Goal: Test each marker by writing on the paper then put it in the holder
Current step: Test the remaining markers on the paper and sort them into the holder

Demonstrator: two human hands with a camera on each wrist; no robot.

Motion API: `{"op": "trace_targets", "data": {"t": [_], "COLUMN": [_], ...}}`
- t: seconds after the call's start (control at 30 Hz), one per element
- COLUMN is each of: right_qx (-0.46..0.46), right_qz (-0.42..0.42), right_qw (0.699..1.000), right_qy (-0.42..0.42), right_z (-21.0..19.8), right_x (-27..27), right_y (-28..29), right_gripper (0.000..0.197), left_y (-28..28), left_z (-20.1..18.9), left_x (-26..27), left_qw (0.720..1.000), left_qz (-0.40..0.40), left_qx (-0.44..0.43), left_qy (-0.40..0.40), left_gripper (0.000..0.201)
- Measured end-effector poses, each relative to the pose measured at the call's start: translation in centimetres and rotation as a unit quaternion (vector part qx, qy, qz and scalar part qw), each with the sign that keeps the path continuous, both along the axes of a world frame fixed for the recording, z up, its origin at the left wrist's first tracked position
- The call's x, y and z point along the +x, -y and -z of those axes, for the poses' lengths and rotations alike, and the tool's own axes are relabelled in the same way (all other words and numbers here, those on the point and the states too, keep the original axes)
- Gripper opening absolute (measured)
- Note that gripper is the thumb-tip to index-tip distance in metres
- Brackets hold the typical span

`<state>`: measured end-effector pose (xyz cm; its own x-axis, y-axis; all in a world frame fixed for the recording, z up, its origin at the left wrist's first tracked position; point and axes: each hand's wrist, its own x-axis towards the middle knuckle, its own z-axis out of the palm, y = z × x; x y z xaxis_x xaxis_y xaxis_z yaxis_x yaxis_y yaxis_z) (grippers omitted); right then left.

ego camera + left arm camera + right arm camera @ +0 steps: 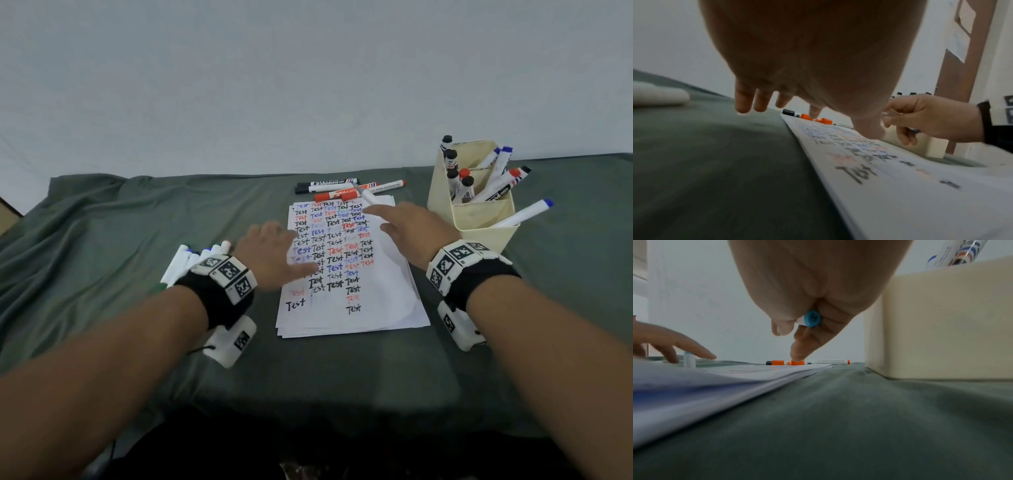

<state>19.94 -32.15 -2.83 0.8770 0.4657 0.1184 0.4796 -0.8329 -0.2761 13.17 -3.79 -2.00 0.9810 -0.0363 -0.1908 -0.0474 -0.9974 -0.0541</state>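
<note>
We held a white marker [811, 319] with a light-blue end in our right hand [409, 228], fingers curled round it, above the far right part of the paper [373, 301]. Our left hand [274, 255] hovered spread and empty over the paper's left edge. The cream holder [479, 214] stood right of the paper, more markers [349, 187] lying at its far edge.

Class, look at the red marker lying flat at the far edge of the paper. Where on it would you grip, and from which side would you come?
Grip the red marker mid-barrel, fingers coming down from above. It lies flat, crosswise beyond the paper, other markers crowd its far side, and the barrel's near side is open.
</note>
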Motion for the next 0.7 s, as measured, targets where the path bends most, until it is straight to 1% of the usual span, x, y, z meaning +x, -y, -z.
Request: {"op": "trace_targets", "data": {"t": [0.07, 0.1, 0.13, 0.23, 0.27, 0.3, 0.33, 0.37, 0.4, 0.43, 0.47, 0.5, 0.53, 0.57, 0.6, 0.63, 0.7], "right_qx": [0.001, 0.015, 0.037, 0.1, 0.128, 0.164, 0.213, 0.283, 0.378, 0.483, 0.576, 0.649, 0.693, 0.717, 0.73, 0.737, 0.739], "right_qz": [0.005, 0.004, -0.003, -0.04, -0.038, -0.025, -0.007, 0.009, 0.017, 0.021, 0.022, 0.026, 0.037, 0.055, 0.074, 0.088, 0.109], "right_qw": [1.0, 1.0, 0.999, 0.994, 0.99, 0.986, 0.977, 0.959, 0.924, 0.87, 0.802, 0.731, 0.673, 0.634, 0.611, 0.598, 0.591], "right_qy": [0.004, -0.001, -0.01, -0.034, -0.035, -0.031, -0.025, -0.029, -0.051, -0.096, -0.154, -0.212, -0.256, -0.282, -0.295, -0.302, -0.304], "right_z": [0.0, -0.1, -0.3, -1.2, -1.6, -1.9, -2.1, -2.4, -2.5, -2.6, -2.6, -2.4, -2.0, -1.4, -0.8, -0.1, 1.2], "right_x": [0.0, -0.1, -0.2, -1.1, -1.3, -1.6, -1.9, -2.3, -2.8, -3.4, -4.1, -4.7, -5.2, -5.6, -5.9, -6.2, -6.7], "right_y": [0.0, 0.0, 0.0, 0.3, 0.3, 0.4, 0.4, 0.3, 0.2, 0.0, -0.4, -0.8, -1.2, -1.6, -2.0, -2.3, -2.7], "right_gripper": [0.035, 0.037, 0.045, 0.087, 0.093, 0.089, 0.077, 0.058, 0.037, 0.021, 0.014, 0.014, 0.018, 0.023, 0.029, 0.034, 0.035], "left_y": [1.1, 1.4, 1.7, 2.0, 1.9, 1.8, 1.8, 1.7, 1.7, 1.8, 1.9, 2.0, 2.0, 2.1, 2.1, 2.1, 2.2], "left_z": [0.8, 1.1, 1.4, 2.2, 2.3, 2.4, 2.4, 2.5, 2.5, 2.5, 2.6, 2.6, 2.5, 2.4, 2.4, 2.3, 2.2], "left_x": [-1.0, -1.4, -1.7, -2.2, -2.2, -2.2, -2.1, -2.1, -2.1, -2.1, -2.2, -2.3, -2.3, -2.3, -2.3, -2.3, -2.4], "left_qw": [0.997, 0.995, 0.995, 0.994, 0.994, 0.993, 0.993, 0.993, 0.993, 0.993, 0.993, 0.993, 0.992, 0.992, 0.992, 0.992, 0.992], "left_qz": [-0.026, -0.028, -0.027, -0.03, -0.031, -0.031, -0.031, -0.031, -0.032, -0.032, -0.033, -0.035, -0.038, -0.041, -0.043, -0.044, -0.045], "left_qx": [-0.025, -0.028, -0.024, -0.012, -0.014, -0.017, -0.019, -0.021, -0.023, -0.026, -0.028, -0.031, -0.035, -0.04, -0.045, -0.049, -0.055], "left_qy": [-0.069, -0.088, -0.097, -0.103, -0.108, -0.113, -0.116, -0.116, -0.114, -0.112, -0.11, -0.111, -0.112, -0.112, -0.11, -0.107, -0.1], "left_gripper": [0.107, 0.109, 0.111, 0.112, 0.113, 0.114, 0.115, 0.116, 0.117, 0.119, 0.12, 0.122, 0.123, 0.124, 0.124, 0.124, 0.124]}}
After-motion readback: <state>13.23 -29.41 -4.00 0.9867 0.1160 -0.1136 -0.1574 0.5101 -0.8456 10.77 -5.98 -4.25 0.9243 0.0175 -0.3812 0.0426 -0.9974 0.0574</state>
